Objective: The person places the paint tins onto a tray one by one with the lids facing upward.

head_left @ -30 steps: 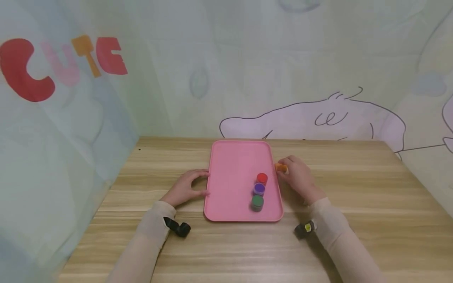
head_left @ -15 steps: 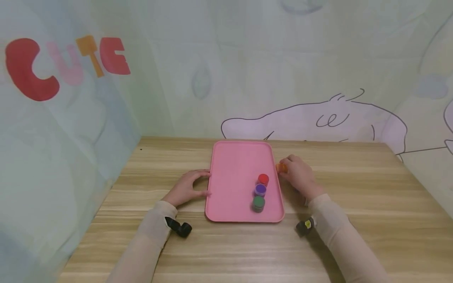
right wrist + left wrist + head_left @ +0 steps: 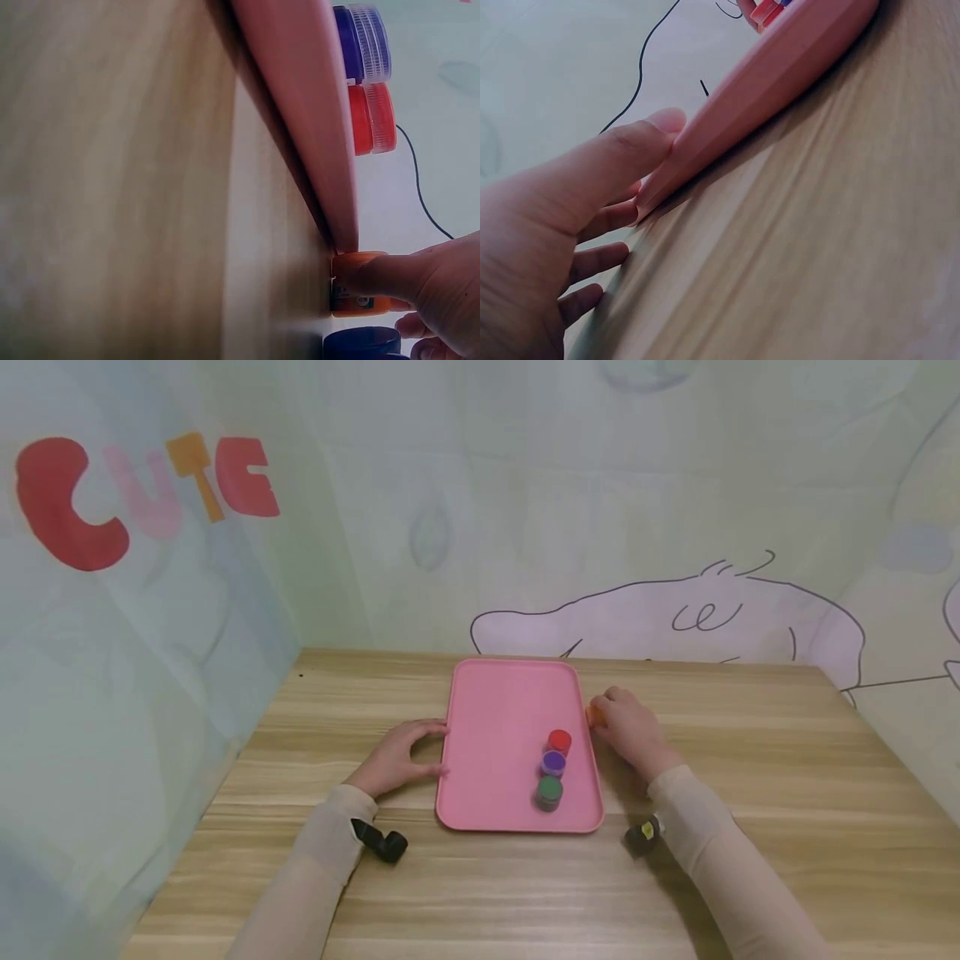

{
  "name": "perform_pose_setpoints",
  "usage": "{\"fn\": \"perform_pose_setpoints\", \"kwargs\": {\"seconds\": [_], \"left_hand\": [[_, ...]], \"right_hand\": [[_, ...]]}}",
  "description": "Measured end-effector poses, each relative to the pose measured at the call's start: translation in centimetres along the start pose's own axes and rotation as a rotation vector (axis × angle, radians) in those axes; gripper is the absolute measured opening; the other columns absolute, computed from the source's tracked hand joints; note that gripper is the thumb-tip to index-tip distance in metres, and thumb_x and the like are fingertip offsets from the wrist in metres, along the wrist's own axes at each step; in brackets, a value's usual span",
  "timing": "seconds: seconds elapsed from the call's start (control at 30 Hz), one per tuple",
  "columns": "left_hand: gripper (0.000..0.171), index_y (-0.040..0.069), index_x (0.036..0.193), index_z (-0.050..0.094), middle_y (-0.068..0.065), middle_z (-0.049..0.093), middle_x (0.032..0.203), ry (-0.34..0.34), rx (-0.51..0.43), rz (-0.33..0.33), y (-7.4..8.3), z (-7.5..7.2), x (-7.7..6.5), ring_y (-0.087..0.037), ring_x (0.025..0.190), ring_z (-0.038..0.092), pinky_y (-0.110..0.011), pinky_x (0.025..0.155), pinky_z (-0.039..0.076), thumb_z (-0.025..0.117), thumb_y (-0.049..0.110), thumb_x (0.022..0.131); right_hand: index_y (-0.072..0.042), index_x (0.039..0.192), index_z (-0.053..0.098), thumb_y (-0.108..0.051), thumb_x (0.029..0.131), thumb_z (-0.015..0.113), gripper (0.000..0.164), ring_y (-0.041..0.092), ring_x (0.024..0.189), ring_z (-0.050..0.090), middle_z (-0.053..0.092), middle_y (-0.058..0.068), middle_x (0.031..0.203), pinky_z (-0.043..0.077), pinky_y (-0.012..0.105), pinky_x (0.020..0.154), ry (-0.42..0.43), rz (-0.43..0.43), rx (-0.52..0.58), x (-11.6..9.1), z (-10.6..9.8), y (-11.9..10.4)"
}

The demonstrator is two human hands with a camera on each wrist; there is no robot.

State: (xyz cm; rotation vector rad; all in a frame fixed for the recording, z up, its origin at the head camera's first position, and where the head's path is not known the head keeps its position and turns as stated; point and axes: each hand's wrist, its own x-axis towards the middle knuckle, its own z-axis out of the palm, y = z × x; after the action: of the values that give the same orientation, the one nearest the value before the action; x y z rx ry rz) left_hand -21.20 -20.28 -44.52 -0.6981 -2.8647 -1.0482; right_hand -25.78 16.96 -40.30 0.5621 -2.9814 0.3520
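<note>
A pink tray lies on the wooden table. Along its left rim my left hand rests, thumb and forefinger spread apart with their tips at the edge. Beyond the right rim, my right hand pinches a small orange paint jar beside the tray wall, the thumb lying across it. Close by that hand in the right wrist view is a dark blue jar, hidden in the head view. Three jars stand on the tray's right side: a red jar, a purple jar and a green jar.
The wooden table extends around the tray on all sides. Behind it hangs a pale printed cloth backdrop. Each wrist carries a small black camera, such as the left one.
My right fingers have shifted slightly round the orange jar, so less of it shows. The left hand and the jars on the tray keep their places; the head view drifts a little.
</note>
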Motion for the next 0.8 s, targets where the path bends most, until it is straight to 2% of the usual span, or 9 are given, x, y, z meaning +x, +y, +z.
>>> {"fn": "perform_pose_setpoints", "kwargs": {"seconds": [0.17,0.4,0.8], "left_hand": [[0.062,0.011,0.132,0.058,-0.009,0.052,0.143,0.002,-0.004,0.004,-0.05,-0.06,0.05,-0.033,0.135,0.044,-0.051,0.115,0.033,0.078,0.037,0.078],[0.062,0.011,0.131,0.058,-0.009,0.052,0.143,0.008,-0.013,0.014,-0.02,-0.03,0.01,-0.033,0.135,0.044,-0.051,0.115,0.033,0.078,0.037,0.078],[0.061,0.011,0.131,0.059,-0.01,0.052,0.143,0.007,-0.011,0.006,0.06,-0.08,-0.06,-0.034,0.135,0.044,-0.052,0.115,0.033,0.079,0.035,0.079]], "right_hand": [[-0.003,0.111,0.065,-0.012,0.087,0.069,0.026,0.025,0.093,0.053,0.059,0.012,0.1,0.056,0.04,0.081,0.01,-0.028,-0.054,0.43,0.06,-0.05],[-0.003,0.102,0.066,-0.011,0.088,0.067,0.016,0.024,0.089,0.052,0.058,0.012,0.094,0.055,0.038,0.078,0.012,-0.054,-0.109,0.83,0.22,-0.09],[-0.001,0.099,0.064,-0.011,0.086,0.068,0.017,0.026,0.088,0.053,0.058,0.012,0.092,0.056,0.039,0.077,0.019,-0.06,-0.16,0.84,0.07,-0.15]]}}
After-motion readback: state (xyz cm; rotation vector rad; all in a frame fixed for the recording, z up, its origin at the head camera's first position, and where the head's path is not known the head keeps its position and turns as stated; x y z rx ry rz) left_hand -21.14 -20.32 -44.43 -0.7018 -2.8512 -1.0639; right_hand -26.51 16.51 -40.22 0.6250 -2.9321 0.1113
